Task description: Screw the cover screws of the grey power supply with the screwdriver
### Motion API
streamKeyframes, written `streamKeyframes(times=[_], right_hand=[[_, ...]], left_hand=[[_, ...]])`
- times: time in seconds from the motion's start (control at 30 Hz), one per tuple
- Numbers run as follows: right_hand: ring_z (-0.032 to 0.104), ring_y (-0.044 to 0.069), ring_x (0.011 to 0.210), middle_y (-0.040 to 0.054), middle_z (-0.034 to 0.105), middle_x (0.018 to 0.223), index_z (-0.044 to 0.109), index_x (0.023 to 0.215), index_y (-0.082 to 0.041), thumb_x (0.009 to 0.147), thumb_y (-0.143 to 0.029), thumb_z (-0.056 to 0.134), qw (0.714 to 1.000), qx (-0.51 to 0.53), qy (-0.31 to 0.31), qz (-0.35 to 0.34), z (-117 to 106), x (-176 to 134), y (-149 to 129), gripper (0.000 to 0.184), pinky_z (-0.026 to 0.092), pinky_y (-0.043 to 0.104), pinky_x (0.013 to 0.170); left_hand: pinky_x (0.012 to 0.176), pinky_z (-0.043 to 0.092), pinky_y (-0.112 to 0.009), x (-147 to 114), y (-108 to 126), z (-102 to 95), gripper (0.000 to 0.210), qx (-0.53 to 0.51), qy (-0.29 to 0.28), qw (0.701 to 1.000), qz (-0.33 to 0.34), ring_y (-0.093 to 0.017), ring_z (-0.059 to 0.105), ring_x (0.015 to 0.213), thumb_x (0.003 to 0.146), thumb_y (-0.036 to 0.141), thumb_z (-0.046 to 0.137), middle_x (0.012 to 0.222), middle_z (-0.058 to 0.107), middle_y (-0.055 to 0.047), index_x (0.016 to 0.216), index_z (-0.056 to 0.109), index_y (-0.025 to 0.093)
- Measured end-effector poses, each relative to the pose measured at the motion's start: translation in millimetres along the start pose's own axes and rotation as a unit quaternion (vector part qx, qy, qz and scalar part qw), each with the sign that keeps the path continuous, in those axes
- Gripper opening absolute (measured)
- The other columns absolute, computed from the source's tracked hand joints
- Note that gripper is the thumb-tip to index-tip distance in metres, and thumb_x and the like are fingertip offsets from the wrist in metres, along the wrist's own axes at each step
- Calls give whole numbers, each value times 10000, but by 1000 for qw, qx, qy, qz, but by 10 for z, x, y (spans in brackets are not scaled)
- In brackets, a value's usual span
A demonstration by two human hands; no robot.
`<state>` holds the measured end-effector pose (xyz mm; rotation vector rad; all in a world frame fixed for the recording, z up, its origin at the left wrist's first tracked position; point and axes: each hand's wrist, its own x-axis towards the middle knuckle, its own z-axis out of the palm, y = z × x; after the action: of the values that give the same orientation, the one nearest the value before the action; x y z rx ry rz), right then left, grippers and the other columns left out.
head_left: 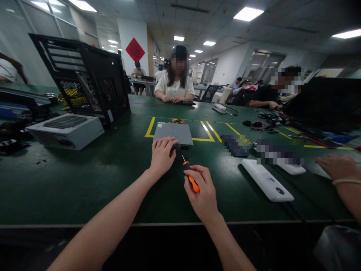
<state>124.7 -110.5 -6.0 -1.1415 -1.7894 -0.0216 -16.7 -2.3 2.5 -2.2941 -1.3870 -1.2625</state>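
Observation:
A grey computer power supply [175, 131] lies on the green table ahead of me, its bundle of coloured wires [178, 121] at the far side. My left hand [163, 155] grips its near left corner, with the fingers curled over the edge. Part of the near face is hidden behind that hand. In my right hand [203, 194] is a screwdriver [194, 183] with an orange and black handle. Its thin tip points up and away, toward the power supply's near face, and appears a little short of it.
A black computer case [93, 79] and another power supply [67, 130] stand at the left. White devices [266, 180] with cables lie at the right, near another person's hand [340, 167]. Loose cables [265, 122] lie farther back. A person [175, 84] sits across the table.

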Motion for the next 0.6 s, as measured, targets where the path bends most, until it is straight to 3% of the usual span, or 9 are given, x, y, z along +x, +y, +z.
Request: streamKeyframes(times=[0.2,0.33,0.5,0.6], right_hand=[[551,179,944,73,473,1026,554,987,-214,815,-142,482,1000,-8,14,11,2,-4,6,199,503,349,808],[554,170,930,84,459,1059,551,993,-200,821,-145,476,999,-28,-18,-8,-1,0,-4,195,501,328,792],[570,144,778,91,480,1065,557,987,-190,804,-219,535,997,-63,-48,-16,3,0,-3,186,513,289,664],[571,180,877,107,523,1086,521,1053,-173,798,-137,500,996,-69,-43,-43,9,-7,8,259,512,314,734]], left_hand=[[953,290,-380,4,1,-9,304,1,-1,1000,-2,-193,459,1119,784,149,506,1164,570,-9,1068,538,253],[948,290,-381,7,5,-10,299,2,-1,1000,-2,-193,460,1115,782,152,510,1159,572,-9,1063,539,250],[948,287,-386,6,7,-9,301,2,-1,1000,-3,-198,462,1112,776,150,512,1161,573,-12,1058,541,250],[949,287,-388,8,11,-11,303,3,-3,1000,-4,-200,460,1115,776,147,510,1162,572,-14,1059,541,249]])
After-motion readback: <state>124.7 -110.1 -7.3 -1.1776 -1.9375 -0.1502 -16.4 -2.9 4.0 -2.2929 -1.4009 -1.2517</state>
